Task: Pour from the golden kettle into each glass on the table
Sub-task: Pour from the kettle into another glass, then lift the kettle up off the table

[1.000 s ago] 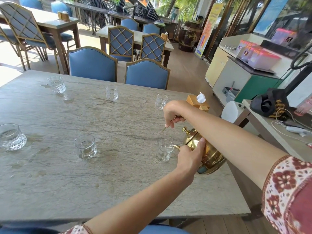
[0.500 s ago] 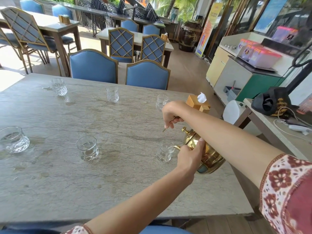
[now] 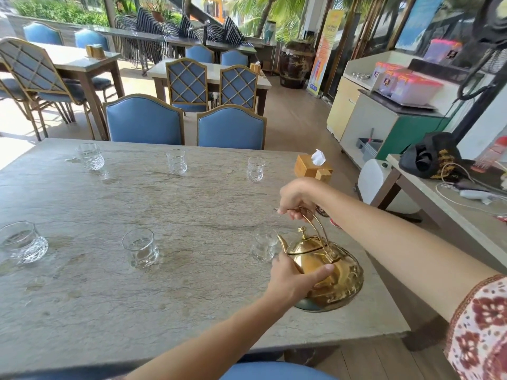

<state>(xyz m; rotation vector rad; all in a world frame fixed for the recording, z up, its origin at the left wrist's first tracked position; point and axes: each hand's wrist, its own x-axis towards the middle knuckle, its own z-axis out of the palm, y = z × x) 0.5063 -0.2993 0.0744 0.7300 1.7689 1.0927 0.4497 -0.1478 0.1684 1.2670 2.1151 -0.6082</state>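
Head view: golden kettle [image 3: 326, 272] now tipped back upright from half a second ago, spout beside near-right-corner glass [image 3: 264, 244] on counter [image 3: 192, 297], right hand [image 3: 299, 197] gripping handle, left hand [image 3: 295, 278] cupping body; probably moving on next.

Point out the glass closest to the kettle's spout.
The near-row glass at the right, just left of the golden kettle spout; the other five stand farther away.

Bright daylight, sharp focus, bowed edges
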